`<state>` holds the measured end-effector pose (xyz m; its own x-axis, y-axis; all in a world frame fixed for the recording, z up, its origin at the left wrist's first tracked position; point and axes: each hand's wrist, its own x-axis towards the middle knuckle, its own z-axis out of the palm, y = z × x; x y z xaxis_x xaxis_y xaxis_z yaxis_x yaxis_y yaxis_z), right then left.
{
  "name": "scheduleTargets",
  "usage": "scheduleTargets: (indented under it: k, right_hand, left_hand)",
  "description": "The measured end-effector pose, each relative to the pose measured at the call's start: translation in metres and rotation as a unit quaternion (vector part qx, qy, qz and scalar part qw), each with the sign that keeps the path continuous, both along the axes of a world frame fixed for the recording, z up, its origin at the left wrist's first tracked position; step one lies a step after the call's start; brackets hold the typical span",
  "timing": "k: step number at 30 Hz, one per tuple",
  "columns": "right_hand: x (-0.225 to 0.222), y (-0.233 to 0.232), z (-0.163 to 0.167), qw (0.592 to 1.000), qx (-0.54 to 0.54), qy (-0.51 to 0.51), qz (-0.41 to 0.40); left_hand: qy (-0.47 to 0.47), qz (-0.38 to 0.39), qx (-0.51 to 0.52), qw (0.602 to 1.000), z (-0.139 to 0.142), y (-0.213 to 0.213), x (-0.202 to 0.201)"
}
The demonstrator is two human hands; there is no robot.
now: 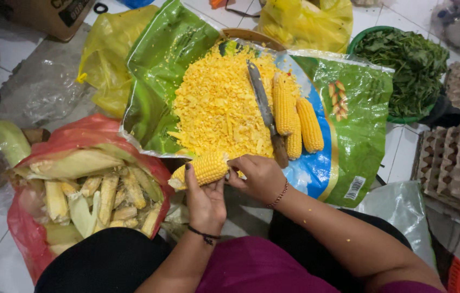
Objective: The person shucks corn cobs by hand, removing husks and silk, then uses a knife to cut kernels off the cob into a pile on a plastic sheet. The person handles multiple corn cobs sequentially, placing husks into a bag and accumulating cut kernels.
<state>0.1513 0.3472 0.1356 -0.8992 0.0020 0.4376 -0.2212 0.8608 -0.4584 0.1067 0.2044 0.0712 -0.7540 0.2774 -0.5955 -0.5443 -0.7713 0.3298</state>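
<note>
My left hand (206, 201) grips a yellow corn cob (204, 169) from below, holding it level above the near edge of a green plastic sheet (156, 65). My right hand (261, 176) pinches the cob's right end with its fingertips. On the sheet lies a big heap of cut corn kernels (216, 103). A long knife (265, 111) rests on the heap, handle toward me. Three whole cobs (295, 116) lie right of the knife.
A red bag (86, 135) of bare cobs and husks sits at my left. A green basin of leafy greens (403, 59) stands far right, egg trays (458, 163) with brown eggs beside it. Yellow bags (306, 21) lie at the back on the tiled floor.
</note>
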Motion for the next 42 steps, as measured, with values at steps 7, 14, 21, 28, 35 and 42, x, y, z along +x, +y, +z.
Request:
scheduleTargets:
  k: [7,14,21,28,35,42]
  right_hand:
    - [-0.001,0.004,0.013,1.0,-0.004,0.009,0.029]
    - [0.0,0.013,0.021,0.989,-0.09,-0.111,0.023]
    - [-0.004,0.017,0.012,0.989,-0.107,-0.094,0.032]
    - [-0.017,0.011,0.019,0.993,-0.08,-0.048,0.069]
    - [-0.025,-0.006,0.018,0.992,-0.11,-0.034,0.059]
    - [-0.036,-0.008,0.01,0.976,-0.112,-0.008,0.188]
  left_hand:
    - [0.026,0.009,0.005,1.0,0.005,-0.001,-0.003]
    - [0.064,-0.005,-0.021,0.998,0.007,-0.004,-0.002]
    - [0.106,-0.007,-0.045,0.993,0.01,-0.005,-0.006]
    - [0.092,-0.066,-0.076,0.991,0.04,-0.028,-0.033]
    - [0.106,-0.059,-0.125,0.985,0.063,-0.039,-0.044]
    - [0.174,-0.102,-0.18,0.963,0.062,-0.064,-0.064]
